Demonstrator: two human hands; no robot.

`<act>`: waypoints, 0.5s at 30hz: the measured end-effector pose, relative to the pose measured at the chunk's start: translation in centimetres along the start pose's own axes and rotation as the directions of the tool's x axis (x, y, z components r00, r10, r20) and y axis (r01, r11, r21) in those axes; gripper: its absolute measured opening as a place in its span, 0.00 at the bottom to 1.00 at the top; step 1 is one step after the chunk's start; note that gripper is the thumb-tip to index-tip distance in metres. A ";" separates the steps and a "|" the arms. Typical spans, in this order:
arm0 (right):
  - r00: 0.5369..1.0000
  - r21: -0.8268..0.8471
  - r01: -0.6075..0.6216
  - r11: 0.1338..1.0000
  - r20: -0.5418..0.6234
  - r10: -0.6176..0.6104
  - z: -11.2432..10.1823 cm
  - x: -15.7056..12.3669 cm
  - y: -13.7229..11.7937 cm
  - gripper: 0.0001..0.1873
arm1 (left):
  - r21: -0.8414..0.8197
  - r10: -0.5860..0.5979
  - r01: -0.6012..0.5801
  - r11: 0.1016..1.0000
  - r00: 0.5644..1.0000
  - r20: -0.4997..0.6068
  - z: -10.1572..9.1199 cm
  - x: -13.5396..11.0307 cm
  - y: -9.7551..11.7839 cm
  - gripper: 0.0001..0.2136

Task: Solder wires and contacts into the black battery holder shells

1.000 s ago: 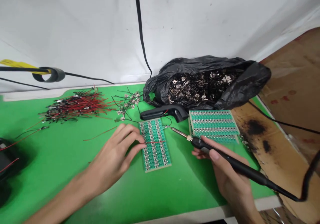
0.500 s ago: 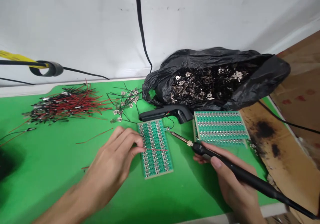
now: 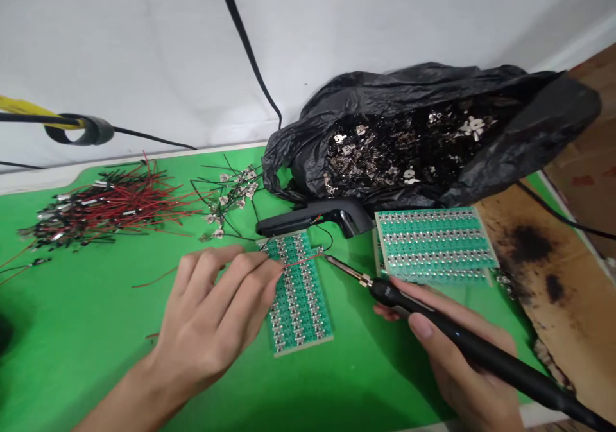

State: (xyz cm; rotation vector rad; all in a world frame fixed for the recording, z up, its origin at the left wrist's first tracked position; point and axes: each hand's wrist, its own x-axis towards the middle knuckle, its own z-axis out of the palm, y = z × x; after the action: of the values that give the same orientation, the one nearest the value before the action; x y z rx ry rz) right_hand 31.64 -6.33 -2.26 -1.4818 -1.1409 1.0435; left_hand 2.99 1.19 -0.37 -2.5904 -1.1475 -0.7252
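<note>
My left hand (image 3: 216,297) pinches a thin red wire (image 3: 301,260) between thumb and fingertips, just over the upper part of a green circuit-board panel (image 3: 298,300) with rows of silver pads. My right hand (image 3: 447,348) grips a black soldering iron (image 3: 486,348), and its metal tip points left, close to the panel's upper right corner. A second green panel (image 3: 436,239) lies beyond and above my right fingers, apart from them.
A black plastic bag (image 3: 529,124) of silver metal terminals lies behind a black pistol-shaped tool (image 3: 312,217) on the green mat (image 3: 86,336). Red-and-black wires (image 3: 110,210) and terminal-ended wires (image 3: 231,194) lie left. Scorched cardboard (image 3: 534,259) lies right, with a white wall behind.
The red wire's right end has swung up toward the panel's top right corner. My left hand has shifted slightly up, and the whole view has tilted, with the bag now larger.
</note>
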 end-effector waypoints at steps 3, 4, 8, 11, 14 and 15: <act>1.000 -0.016 -0.012 1.000 -0.011 0.012 0.2 -0.1 -0.5 0.15 | -0.030 -0.017 0.017 0.999 1.000 -0.002 0.4 -0.3 0.1 0.05; 1.000 -0.023 -0.007 1.000 -0.010 0.007 0.2 -0.1 -0.5 0.15 | -0.043 -0.020 0.021 0.999 1.000 0.011 0.5 -0.4 0.1 0.05; 0.997 -0.068 0.054 0.996 0.051 -0.050 -0.4 0.1 -0.3 0.17 | -0.067 -0.030 0.032 0.997 0.999 0.033 0.5 -0.9 0.1 0.06; 0.991 -0.105 0.105 0.989 0.099 -0.095 -0.9 0.3 0.1 0.19 | -0.066 -0.024 0.025 0.997 0.999 0.025 0.4 -1.0 0.0 0.06; 0.989 -0.119 0.109 0.987 0.109 -0.096 -1.1 0.2 0.2 0.20 | -0.072 -0.023 0.024 0.997 0.999 0.025 0.3 -1.2 -0.1 0.06; 0.989 -0.122 0.108 0.987 0.112 -0.094 -1.1 0.2 0.2 0.20 | -0.071 -0.021 0.023 0.997 0.999 0.027 0.2 -1.2 -0.2 0.06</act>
State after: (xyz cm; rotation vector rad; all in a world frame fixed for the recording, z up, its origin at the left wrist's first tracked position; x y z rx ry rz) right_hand 32.77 -6.34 -2.23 -1.4652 -1.3662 1.0039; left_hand 2.27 0.63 -1.20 -2.6568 -1.1804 -0.7527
